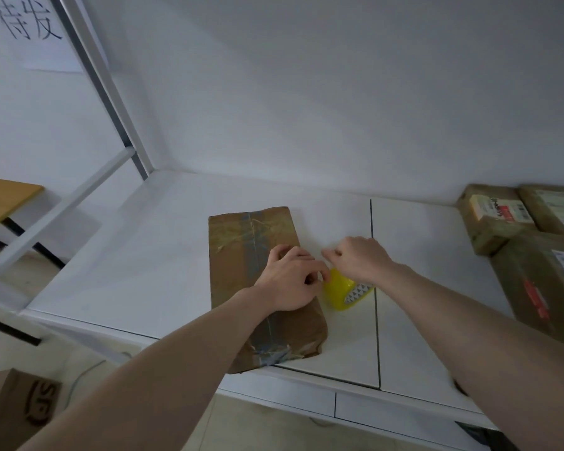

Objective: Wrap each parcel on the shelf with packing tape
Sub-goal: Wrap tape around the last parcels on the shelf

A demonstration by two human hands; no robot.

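Note:
A flat brown parcel (pixel 241 255) with old grey and clear tape lies lengthwise on the white shelf (pixel 127 271), its near end hanging over the front edge. My left hand (pixel 290 281) rests on the parcel's right side, fingers curled, thumb and forefinger pinching at the yellow tape roll (pixel 339 289). The roll stands on the shelf just right of the parcel. My right hand (pixel 360 258) is over the roll with fingers curled, pinching something thin at its fingertips; the tape end itself is too clear to make out.
Several brown cardboard parcels with labels (pixel 495 216) are stacked at the shelf's right end. A white upright post (pixel 105 92) rises at the back left. A wooden table (pixel 4 196) stands at far left, and a printed cardboard box (pixel 20 405) sits on the floor below.

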